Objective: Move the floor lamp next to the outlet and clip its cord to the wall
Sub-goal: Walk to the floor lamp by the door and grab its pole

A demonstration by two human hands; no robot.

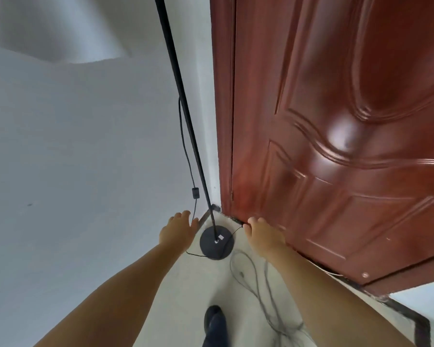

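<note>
The cord is seen hanging vertically just beyond the left hand, fingers spread and empty; a strand seems pinched by the right hand

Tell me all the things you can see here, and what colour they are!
Floor lamp pole: one, black, leaning up from the corner.
Lamp base: one, black, round, on the floor between the hands.
Cord: one, black, hanging beside the pole, with loops on the floor.
Cord switch: one, black, on the hanging cord.
Door: one, reddish brown, on the right.
Wall: white, on the left.
Floor: pale.
Shoe: one, dark, bottom middle.
Left hand: bare, near the cord.
Right hand: bare, by the door's bottom.
</note>
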